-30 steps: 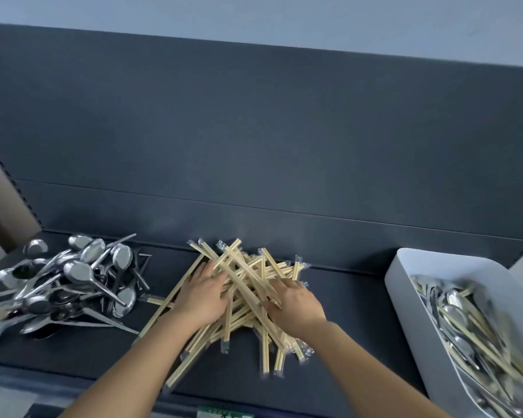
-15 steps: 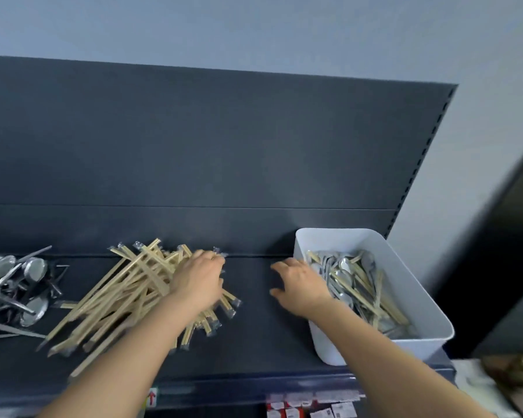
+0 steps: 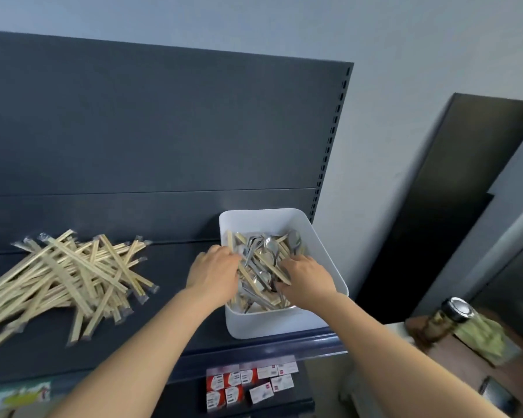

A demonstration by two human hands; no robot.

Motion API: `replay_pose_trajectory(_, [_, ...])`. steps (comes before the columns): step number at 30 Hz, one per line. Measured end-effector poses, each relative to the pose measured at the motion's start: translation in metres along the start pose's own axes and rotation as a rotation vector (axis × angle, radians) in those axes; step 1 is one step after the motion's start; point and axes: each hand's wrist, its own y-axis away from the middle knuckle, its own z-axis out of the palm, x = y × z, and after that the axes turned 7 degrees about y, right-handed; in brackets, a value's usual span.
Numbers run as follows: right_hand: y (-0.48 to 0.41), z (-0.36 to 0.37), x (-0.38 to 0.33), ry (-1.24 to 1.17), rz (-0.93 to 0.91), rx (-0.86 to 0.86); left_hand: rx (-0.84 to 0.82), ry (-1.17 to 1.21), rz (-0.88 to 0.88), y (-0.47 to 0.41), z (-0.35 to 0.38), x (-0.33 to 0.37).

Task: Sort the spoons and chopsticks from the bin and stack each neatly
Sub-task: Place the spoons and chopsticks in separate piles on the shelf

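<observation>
A white bin (image 3: 284, 325) stands at the right end of the dark shelf, holding mixed metal spoons (image 3: 271, 244) and wrapped wooden chopsticks (image 3: 269, 265). Both of my hands reach into it. My left hand (image 3: 215, 273) comes over the bin's left wall, fingers dipped among the chopsticks there; whether they hold anything is hidden. My right hand (image 3: 307, 279) lies on the right side of the contents, thumb and fingers curled around a chopstick's near end. A loose pile of sorted chopsticks (image 3: 73, 276) lies on the shelf to the left.
The shelf's dark back panel (image 3: 163, 131) rises behind the bin. Small red and white boxes (image 3: 242, 384) sit on the lower shelf. A jar with a metal lid (image 3: 444, 319) stands on a brown surface at the right. The spoon pile is out of frame.
Both hands left the chopstick pile and moved right into the bin. My view swung right, so the spoon pile dropped out of sight.
</observation>
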Motion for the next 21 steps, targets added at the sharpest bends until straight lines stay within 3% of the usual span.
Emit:
replay_pose_trajectory(11, [-0.052, 0.021, 0.044, -0.020, 0.037, -0.112, -0.223, 0.041, -0.098, -0.084, 0.044, 0.019])
replay_pose_trajectory(21, [-0.128, 0.044, 0.037, -0.136, 0.022, -0.113, -0.288, 0.100, -0.185, -0.159, 0.079, -0.001])
